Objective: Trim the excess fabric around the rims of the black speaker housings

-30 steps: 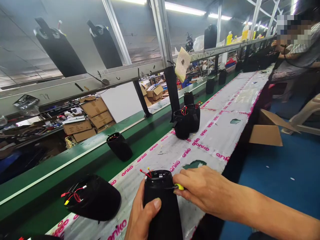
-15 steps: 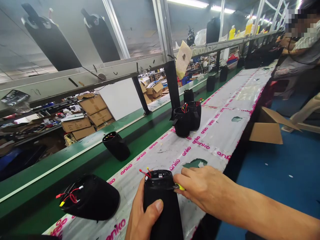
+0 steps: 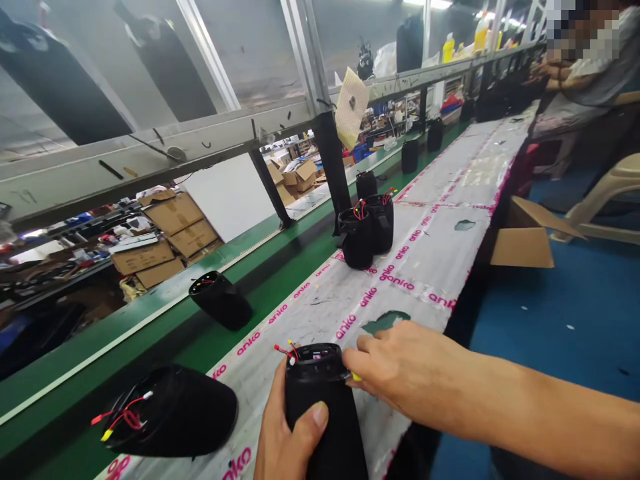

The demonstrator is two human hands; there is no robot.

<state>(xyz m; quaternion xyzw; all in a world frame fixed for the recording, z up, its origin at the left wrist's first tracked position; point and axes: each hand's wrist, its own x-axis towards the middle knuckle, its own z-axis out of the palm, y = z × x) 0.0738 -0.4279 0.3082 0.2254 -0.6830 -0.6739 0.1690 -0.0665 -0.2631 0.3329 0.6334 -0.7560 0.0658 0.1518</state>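
My left hand [image 3: 290, 437] is wrapped round a black fabric-covered speaker shell [image 3: 340, 433], which stands almost upright with its open end up. Short red wires with red, yellow and white plugs [image 3: 290, 350] stick out over its rim. At the right side of that rim, my right hand [image 3: 393, 360] has its fingers closed on a small yellow tool, apparently a utility knife [image 3: 356, 377]; most of it is hidden by the fingers. A similar shell [image 3: 185, 413] lies on its side to the left, wires hanging from its opening.
Sheeting printed in pink [image 3: 310, 320] covers the bench beside a green conveyor [image 3: 165, 333]. Farther along are a tilted shell [image 3: 223, 300] and two standing shells [image 3: 357, 247]. A metal shelf frame [image 3: 225, 143] runs above. An open carton [image 3: 523, 247] and a seated person [image 3: 585, 87] are at right.
The view has shifted slightly. Both hands stay on the same shell, and the right fingers now cover more of the yellow knife at its rim.
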